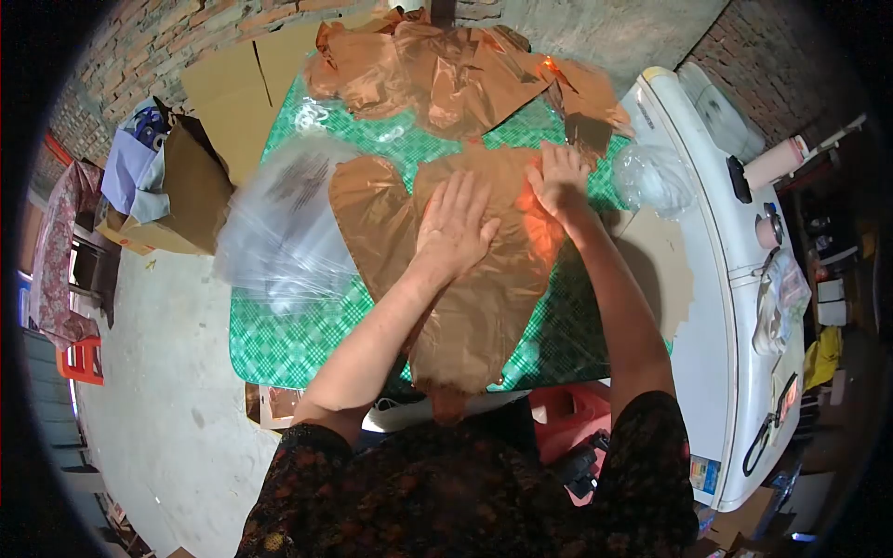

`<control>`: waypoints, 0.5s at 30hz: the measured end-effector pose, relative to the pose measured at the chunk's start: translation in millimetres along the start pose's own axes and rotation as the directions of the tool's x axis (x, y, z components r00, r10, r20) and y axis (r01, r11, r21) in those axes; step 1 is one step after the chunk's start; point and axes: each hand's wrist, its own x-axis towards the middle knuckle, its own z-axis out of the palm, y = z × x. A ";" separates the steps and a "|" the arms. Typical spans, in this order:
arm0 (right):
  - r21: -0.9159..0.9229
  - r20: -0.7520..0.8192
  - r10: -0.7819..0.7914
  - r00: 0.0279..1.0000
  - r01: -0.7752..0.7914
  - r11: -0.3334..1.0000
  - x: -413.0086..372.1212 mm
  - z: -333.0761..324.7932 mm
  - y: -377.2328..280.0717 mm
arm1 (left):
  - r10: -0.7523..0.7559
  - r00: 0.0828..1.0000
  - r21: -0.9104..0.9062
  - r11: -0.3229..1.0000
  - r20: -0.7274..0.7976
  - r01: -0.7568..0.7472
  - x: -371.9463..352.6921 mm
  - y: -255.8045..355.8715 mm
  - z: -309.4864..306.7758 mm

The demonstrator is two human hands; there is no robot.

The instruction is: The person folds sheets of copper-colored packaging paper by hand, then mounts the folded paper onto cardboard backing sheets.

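Observation:
A shiny copper-coloured garment [484, 321] lies spread on the green checked tablecloth [270, 339], one sleeve-like part out to the left and its narrow near end hanging over the front edge. My left hand [456, 226] rests flat on its middle with the fingers stretched out, holding nothing. At its upper right edge, my right hand [561, 181] lies on the fabric with fingers apart. A stack of clear plastic bags [284, 219] sits just left of the garment, partly under the sleeve.
Along the table's far edge is a heap of similar copper-coloured fabric [446, 79]. A white appliance [698, 279] borders the right side, with a clear plastic bundle [651, 177] beside it. Cardboard boxes [195, 205] stand at the left. Something red [567, 414] shows under the table.

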 end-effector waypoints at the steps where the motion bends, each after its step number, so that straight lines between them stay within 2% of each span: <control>1: -0.014 -0.002 0.024 1.000 -0.024 1.000 6.0 -0.3 5.1 | -0.001 1.000 0.000 1.000 0.003 0.001 0.2 0.9 -0.8; 4: -0.013 0.314 0.111 0.943 -0.112 0.994 23.4 -4.2 15.6 | -0.008 1.000 -0.022 1.000 0.015 0.009 -1.0 3.5 -3.3; 7: -0.040 0.556 0.181 0.812 -0.191 0.981 52.4 -26.6 8.2 | -0.015 1.000 -0.021 1.000 0.011 0.015 -1.0 2.2 -1.1; 13: -0.016 0.583 0.151 0.798 -0.174 0.985 77.7 -30.9 5.2 | -0.019 1.000 -0.003 1.000 0.022 0.019 -0.4 2.6 0.4; 15: 0.012 0.639 0.071 0.766 -0.102 0.995 90.1 -44.0 6.6 | -0.020 1.000 0.001 1.000 0.015 0.020 -0.9 1.2 0.3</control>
